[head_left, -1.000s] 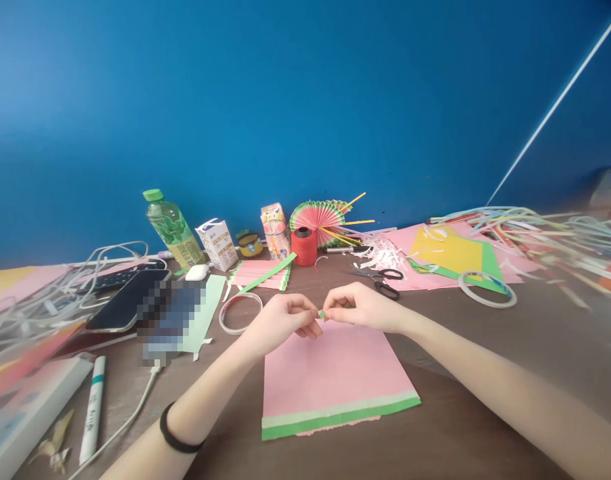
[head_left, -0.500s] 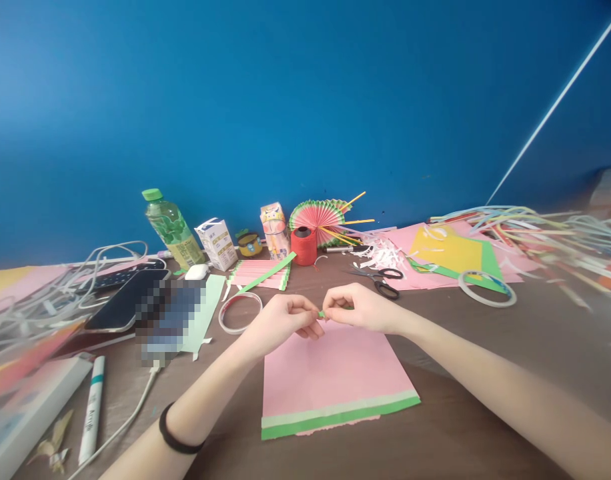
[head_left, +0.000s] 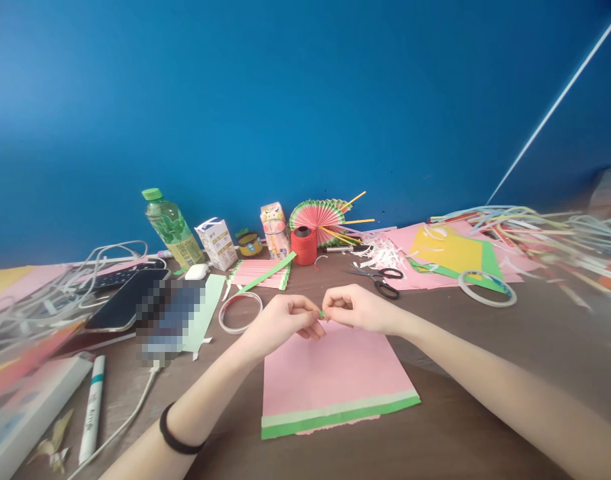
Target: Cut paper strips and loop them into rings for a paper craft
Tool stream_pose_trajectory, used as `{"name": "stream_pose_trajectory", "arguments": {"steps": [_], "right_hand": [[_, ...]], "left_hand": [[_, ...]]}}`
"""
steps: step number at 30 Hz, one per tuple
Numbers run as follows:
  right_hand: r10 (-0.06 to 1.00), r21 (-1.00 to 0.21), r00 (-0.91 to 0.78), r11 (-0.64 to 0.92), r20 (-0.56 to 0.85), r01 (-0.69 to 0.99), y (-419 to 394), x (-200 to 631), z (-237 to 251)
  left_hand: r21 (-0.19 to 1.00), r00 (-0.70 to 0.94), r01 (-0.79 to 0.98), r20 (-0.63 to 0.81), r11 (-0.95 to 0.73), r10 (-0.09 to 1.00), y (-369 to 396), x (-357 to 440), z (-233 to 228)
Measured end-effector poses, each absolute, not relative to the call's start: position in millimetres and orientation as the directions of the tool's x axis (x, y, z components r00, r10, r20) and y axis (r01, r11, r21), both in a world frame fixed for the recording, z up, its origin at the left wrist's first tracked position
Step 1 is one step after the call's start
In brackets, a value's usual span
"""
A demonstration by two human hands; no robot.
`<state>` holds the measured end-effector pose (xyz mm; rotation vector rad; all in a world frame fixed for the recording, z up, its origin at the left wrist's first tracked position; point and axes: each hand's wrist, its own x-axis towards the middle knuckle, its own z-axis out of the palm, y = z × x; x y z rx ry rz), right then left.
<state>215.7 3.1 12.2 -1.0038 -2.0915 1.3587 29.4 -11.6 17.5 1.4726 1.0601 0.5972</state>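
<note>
My left hand (head_left: 296, 319) and my right hand (head_left: 356, 308) meet at the far edge of a pink paper sheet (head_left: 335, 373). Both pinch a small bit of green paper strip (head_left: 322, 314), of which little shows between the fingertips. Along its near edge the pink sheet carries a pale green and a bright green band, with a torn pink edge peeking out below. A roll of tape (head_left: 240, 313) lies just left of my left hand. Beyond my right hand lie black-handled scissors (head_left: 387, 283).
A red thread spool (head_left: 304, 247), pleated paper fan (head_left: 318, 217), drink cartons (head_left: 217, 244) and green bottle (head_left: 173, 230) stand along the wall. Left lie a phone (head_left: 128, 300), cables and a marker (head_left: 92, 410). Right are coloured paper (head_left: 445, 250) and another tape roll (head_left: 487, 289).
Almost nothing differs. My right hand has shifted very slightly, and both hands keep the same pinch at the sheet's far edge.
</note>
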Motion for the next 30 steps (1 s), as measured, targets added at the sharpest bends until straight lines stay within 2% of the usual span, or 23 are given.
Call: {"name": "stream_pose_trajectory", "arguments": {"steps": [19,30], "right_hand": [[0.772,-0.939,-0.636,0.209,-0.013,0.273,3.9,214.8,9.6],[0.748,-0.97,-0.664,0.157,-0.007,0.187,4.8,214.9,9.9]], "left_hand": [[0.962,0.459,0.259,-0.203,0.088,0.865,-13.1,30.3,19.3],[0.966,0.484,0.167,-0.255,0.198,0.837,-11.7,27.9,18.5]]}}
